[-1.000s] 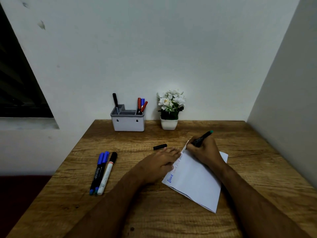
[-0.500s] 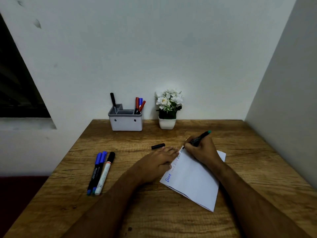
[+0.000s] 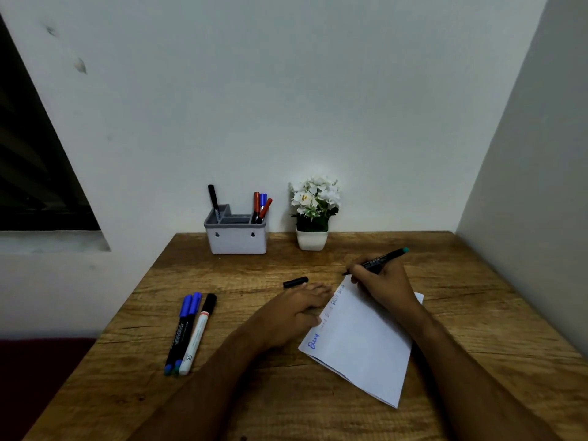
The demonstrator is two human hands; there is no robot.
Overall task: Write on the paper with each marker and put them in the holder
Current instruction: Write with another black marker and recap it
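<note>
Two hands share the job. Your right hand (image 3: 383, 283) pinches the black marker (image 3: 380, 260) in a writing grip, fingers curled round the barrel, its tip at the far corner of the paper (image 3: 362, 338) and its teal end angled up and away. Your left hand (image 3: 294, 310) lies flat with fingers straight and close together, pressing the sheet's left edge, likely so the sheet cannot slide under the stroke. Just beyond those fingers rests the black cap (image 3: 295, 282), near enough to recap quickly. Three capped markers (image 3: 191, 332) lie side by side to your left, seemingly waiting their turn. At the back of the table (image 3: 222, 393), the holder (image 3: 236, 237) already contains four markers, beside a small flower pot (image 3: 312, 238).
</note>
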